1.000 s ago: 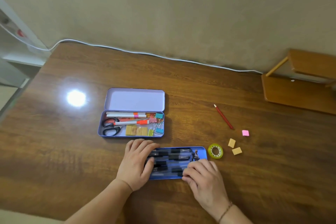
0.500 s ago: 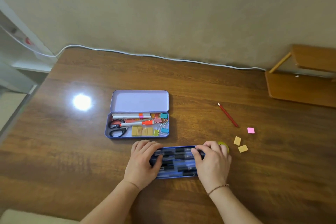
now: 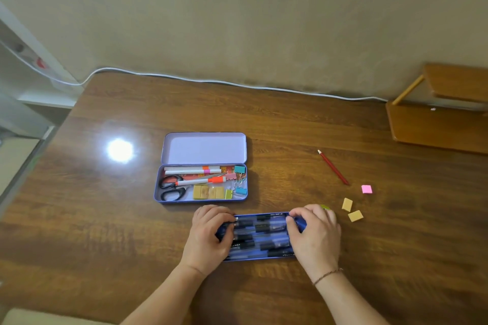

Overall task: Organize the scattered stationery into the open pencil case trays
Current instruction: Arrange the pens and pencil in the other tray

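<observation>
A blue tray (image 3: 260, 258) full of dark pens (image 3: 264, 227) lies near me on the wooden table (image 3: 105, 219). My left hand (image 3: 208, 235) grips its left end and my right hand (image 3: 314, 235) its right end, fingers curled over the pens. Behind it stands an open purple pencil case (image 3: 204, 149) holding scissors, markers, erasers and binder clips. To the right lie a red pencil (image 3: 333, 167), a pink eraser (image 3: 366, 189) and two tan erasers (image 3: 347, 204) (image 3: 355, 216). A green tape roll (image 3: 325, 207) peeks out behind my right hand.
A white cable (image 3: 237, 84) runs along the wall at the table's far edge. A wooden shelf stand (image 3: 435, 124) sits at the far right. A lamp glare (image 3: 120, 150) shines on the table's left half. White furniture stands beyond the left edge.
My right hand moved from the tray's front right corner up to its right end, hiding most of the tape roll. My left hand stayed on the left end.
</observation>
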`<action>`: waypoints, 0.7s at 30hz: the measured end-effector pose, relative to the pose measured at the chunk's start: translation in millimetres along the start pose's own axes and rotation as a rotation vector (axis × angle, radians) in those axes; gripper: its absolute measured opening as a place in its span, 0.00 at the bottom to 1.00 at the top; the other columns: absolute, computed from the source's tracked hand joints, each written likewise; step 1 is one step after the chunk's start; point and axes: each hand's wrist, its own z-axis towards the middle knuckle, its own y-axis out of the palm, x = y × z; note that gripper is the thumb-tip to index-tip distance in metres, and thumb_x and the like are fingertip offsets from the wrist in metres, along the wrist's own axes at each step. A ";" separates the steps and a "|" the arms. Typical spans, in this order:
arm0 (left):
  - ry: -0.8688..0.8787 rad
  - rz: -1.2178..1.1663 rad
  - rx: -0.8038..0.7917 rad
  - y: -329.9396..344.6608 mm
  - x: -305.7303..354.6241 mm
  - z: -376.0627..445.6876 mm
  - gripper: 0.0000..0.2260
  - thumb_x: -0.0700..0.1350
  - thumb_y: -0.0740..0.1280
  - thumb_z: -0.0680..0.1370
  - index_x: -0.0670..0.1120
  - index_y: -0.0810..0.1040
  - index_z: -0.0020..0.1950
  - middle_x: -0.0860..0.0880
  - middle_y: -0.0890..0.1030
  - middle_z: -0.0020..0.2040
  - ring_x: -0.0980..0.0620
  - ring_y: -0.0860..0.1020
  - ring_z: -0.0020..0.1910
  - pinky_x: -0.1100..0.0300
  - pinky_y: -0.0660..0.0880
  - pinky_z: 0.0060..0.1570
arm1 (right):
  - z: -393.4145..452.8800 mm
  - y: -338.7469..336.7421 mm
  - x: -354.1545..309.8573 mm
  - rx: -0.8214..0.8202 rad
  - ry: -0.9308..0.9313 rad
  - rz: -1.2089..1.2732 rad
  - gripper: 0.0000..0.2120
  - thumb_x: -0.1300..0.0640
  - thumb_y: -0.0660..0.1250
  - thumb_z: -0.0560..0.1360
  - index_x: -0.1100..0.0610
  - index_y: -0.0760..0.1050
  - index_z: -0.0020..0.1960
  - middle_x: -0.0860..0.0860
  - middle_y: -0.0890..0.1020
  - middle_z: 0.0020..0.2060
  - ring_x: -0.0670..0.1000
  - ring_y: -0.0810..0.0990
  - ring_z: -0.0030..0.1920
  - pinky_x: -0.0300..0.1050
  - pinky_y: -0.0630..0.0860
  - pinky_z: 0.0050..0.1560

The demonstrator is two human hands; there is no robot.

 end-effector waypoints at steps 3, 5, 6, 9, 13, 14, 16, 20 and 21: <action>-0.012 -0.003 0.005 0.4 0.5 0.9 0.06 0.46 0.66 0.75 0.48 0.81 0.49 0.56 0.81 0.49 0.57 0.75 0.53 0.55 0.71 0.59 | -2.0 -2.7 13.3 0.007 -0.054 -0.049 0.04 0.48 0.72 0.70 0.46 0.81 0.44 0.42 0.76 0.43 0.49 0.71 0.50 0.48 0.73 0.47; -0.017 -0.005 0.005 0.3 0.9 0.7 0.06 0.46 0.66 0.75 0.48 0.81 0.50 0.57 0.80 0.49 0.57 0.75 0.53 0.56 0.72 0.59 | -2.7 -2.1 16.3 0.016 -0.092 -0.078 0.05 0.48 0.73 0.69 0.46 0.82 0.44 0.43 0.76 0.43 0.50 0.71 0.50 0.49 0.72 0.47; -0.017 -0.005 0.005 0.0 1.2 0.6 0.06 0.46 0.66 0.75 0.48 0.81 0.50 0.57 0.80 0.49 0.57 0.75 0.53 0.55 0.72 0.58 | -2.1 -1.1 15.9 0.014 -0.113 -0.084 0.05 0.48 0.73 0.69 0.45 0.82 0.44 0.43 0.76 0.43 0.50 0.71 0.50 0.49 0.72 0.47; -0.021 -0.008 0.007 -0.4 1.8 0.9 0.07 0.46 0.66 0.75 0.48 0.81 0.51 0.56 0.80 0.49 0.57 0.75 0.53 0.55 0.72 0.58 | 1.3 2.0 13.5 0.005 -0.153 -0.063 0.04 0.50 0.73 0.69 0.44 0.81 0.44 0.41 0.76 0.42 0.50 0.71 0.50 0.50 0.70 0.47; -0.027 -0.015 0.006 -1.2 1.4 -0.3 0.07 0.47 0.66 0.76 0.48 0.81 0.51 0.57 0.80 0.49 0.56 0.75 0.54 0.54 0.73 0.58 | 2.1 2.3 11.1 0.023 -0.163 -0.053 0.02 0.51 0.73 0.70 0.45 0.81 0.42 0.42 0.77 0.41 0.51 0.71 0.49 0.50 0.69 0.46; -0.027 -0.019 0.004 -1.4 1.5 -0.3 0.07 0.47 0.66 0.76 0.48 0.81 0.51 0.57 0.80 0.49 0.56 0.75 0.54 0.54 0.73 0.58 | 1.7 2.0 11.0 0.032 -0.158 -0.058 0.02 0.50 0.73 0.70 0.45 0.81 0.41 0.42 0.77 0.41 0.51 0.71 0.48 0.50 0.69 0.46; -0.021 -0.016 -0.001 -1.7 1.7 0.0 0.07 0.47 0.68 0.75 0.48 0.81 0.51 0.57 0.80 0.49 0.56 0.75 0.54 0.54 0.73 0.58 | 1.8 2.4 10.2 0.029 -0.141 -0.068 0.03 0.48 0.72 0.70 0.45 0.80 0.39 0.42 0.76 0.40 0.52 0.71 0.49 0.51 0.70 0.46; -0.011 0.003 -0.009 0.1 -0.2 1.1 0.06 0.46 0.67 0.75 0.48 0.81 0.50 0.57 0.80 0.49 0.56 0.75 0.54 0.54 0.72 0.58 | 2.8 3.8 10.6 0.027 -0.128 -0.059 0.04 0.46 0.70 0.72 0.45 0.81 0.40 0.41 0.76 0.40 0.51 0.71 0.49 0.50 0.69 0.46; -0.013 0.003 -0.008 0.5 -0.9 1.2 0.06 0.46 0.67 0.75 0.48 0.81 0.50 0.57 0.81 0.49 0.56 0.76 0.54 0.53 0.72 0.58 | 2.5 3.4 11.3 0.034 -0.137 -0.041 0.05 0.46 0.69 0.73 0.45 0.81 0.41 0.42 0.77 0.41 0.51 0.71 0.49 0.49 0.69 0.46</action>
